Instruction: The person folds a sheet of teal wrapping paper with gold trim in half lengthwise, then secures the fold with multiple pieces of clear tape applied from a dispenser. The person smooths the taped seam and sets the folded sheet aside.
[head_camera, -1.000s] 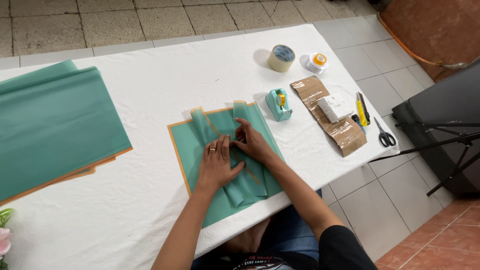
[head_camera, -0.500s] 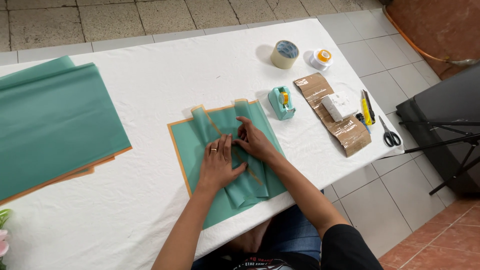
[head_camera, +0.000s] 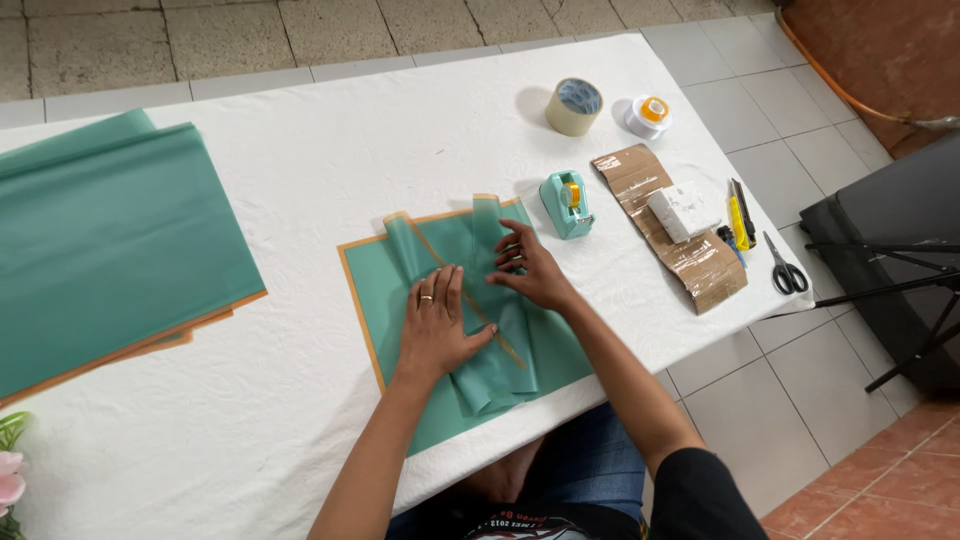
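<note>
White-clothed table (head_camera: 300, 200) over pale floor tiles. Pressing flat, left hand (head_camera: 435, 325), fingers spread open, on the folded green sheet (head_camera: 480, 330) near the table's front edge; right hand (head_camera: 530, 270), fingers bent, pinching a pleat at two o'clock from it. Mid-fold, seemingly: pleats being gathered and creased. Next move likely calling for holding the fold down while securing it. Teal tape dispenser (head_camera: 566, 203) at one o'clock, scissors (head_camera: 786, 272) at three, stacked green sheets (head_camera: 110, 250) at nine.
</note>
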